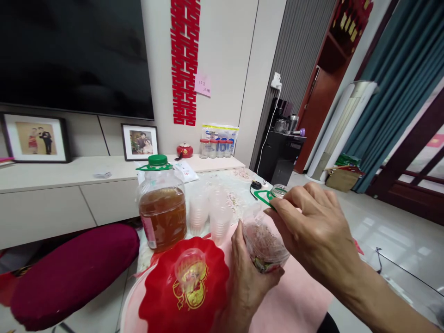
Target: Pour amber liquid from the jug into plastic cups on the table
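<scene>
My left hand is wrapped around a clear, crinkled plastic package with brownish grainy contents and a coloured lower end. Just right of it, above the table, my right hand is closed, fingers bent and pressed together; whatever they pinch is hidden. Behind those fingers shows an open clear bottle neck with a green carrying ring; contact with the ring cannot be made out. To the left lies a red scalloped tray bearing a clear plastic cup.
A large jug of amber liquid with a green cap stands behind the tray. Beside it are stacks of clear plastic cups. A maroon stool is at left. Red-lidded jars stand on the white cabinet.
</scene>
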### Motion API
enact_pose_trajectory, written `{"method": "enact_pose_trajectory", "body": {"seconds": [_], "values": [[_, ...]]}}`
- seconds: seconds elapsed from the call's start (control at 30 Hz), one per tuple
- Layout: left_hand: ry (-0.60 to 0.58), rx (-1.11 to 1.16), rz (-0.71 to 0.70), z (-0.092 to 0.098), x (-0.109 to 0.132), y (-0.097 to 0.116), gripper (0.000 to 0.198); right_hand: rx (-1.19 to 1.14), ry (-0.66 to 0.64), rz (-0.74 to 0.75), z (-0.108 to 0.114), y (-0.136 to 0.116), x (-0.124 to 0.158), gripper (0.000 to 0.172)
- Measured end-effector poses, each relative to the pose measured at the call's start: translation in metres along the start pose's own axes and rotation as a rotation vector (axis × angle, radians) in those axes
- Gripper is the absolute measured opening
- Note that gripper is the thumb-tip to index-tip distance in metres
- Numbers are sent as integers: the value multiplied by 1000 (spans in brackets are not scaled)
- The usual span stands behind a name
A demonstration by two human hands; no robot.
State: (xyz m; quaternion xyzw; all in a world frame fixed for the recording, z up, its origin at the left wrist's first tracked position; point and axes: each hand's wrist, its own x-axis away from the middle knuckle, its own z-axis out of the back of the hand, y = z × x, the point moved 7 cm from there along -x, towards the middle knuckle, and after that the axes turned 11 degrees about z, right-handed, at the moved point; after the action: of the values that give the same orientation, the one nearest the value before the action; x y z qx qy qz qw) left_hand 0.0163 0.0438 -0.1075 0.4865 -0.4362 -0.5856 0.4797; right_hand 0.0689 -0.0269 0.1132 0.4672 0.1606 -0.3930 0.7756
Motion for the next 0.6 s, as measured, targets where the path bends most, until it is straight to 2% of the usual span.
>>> {"method": "enact_pose_trajectory", "body": {"seconds": [0.1, 0.17, 0.3, 0.4, 0.6], "values": [[-31, 16, 52, -2, 0, -2, 133, 14, 71, 20, 6, 5, 15, 15], [4, 13, 33, -2, 1, -2, 132, 39, 105, 41, 12, 10, 28, 9], [79, -28, -39, -3, 3, -2, 128, 46, 160, 113, 16, 24, 50, 21], [70, -31, -26, -4, 2, -4, 126, 31, 171, 118, 7, 40, 60, 23], [36, -7, 22, -4, 1, -6, 131, -76, 227, -2, -29, 70, 66, 18]]}}
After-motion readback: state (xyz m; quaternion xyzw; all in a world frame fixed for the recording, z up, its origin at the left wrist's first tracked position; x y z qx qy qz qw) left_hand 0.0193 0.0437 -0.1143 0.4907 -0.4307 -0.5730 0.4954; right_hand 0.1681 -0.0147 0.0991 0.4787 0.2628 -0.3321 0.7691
